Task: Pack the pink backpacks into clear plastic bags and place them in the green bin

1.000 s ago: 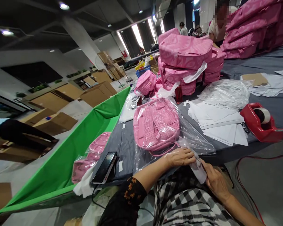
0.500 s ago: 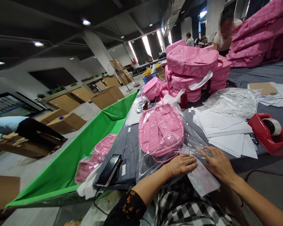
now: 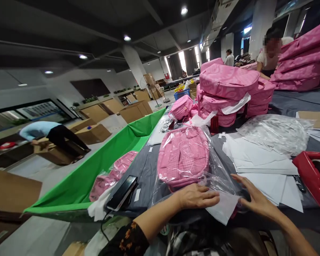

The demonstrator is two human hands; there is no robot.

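Note:
A pink backpack (image 3: 183, 156) lies in a clear plastic bag (image 3: 216, 167) on the dark cloth-covered table, its top pointing away from me. My left hand (image 3: 198, 197) rests flat on the bag's near end, fingers stretched out together. Under and beside its fingertips is a whitish flap (image 3: 224, 207), which hangs towards the table's near edge. Just right of that flap is my right hand (image 3: 256, 199), thumb and fingers spread apart. Its thumb is close to the flap's edge; whether it touches is unclear.
Stacked pink backpacks (image 3: 226, 80), clear bags (image 3: 277, 131), white papers (image 3: 264, 167) and a red tape dispenser (image 3: 313, 177) are on the table. A black phone-like device (image 3: 122, 192) lies at left, beside a green fabric bin (image 3: 82, 181) holding bagged pink items. Other people work farther off.
The camera view has swung left and up. My right hand has spread its thumb from its fingers beside the flap. My left hand stays flat on the bag's near end.

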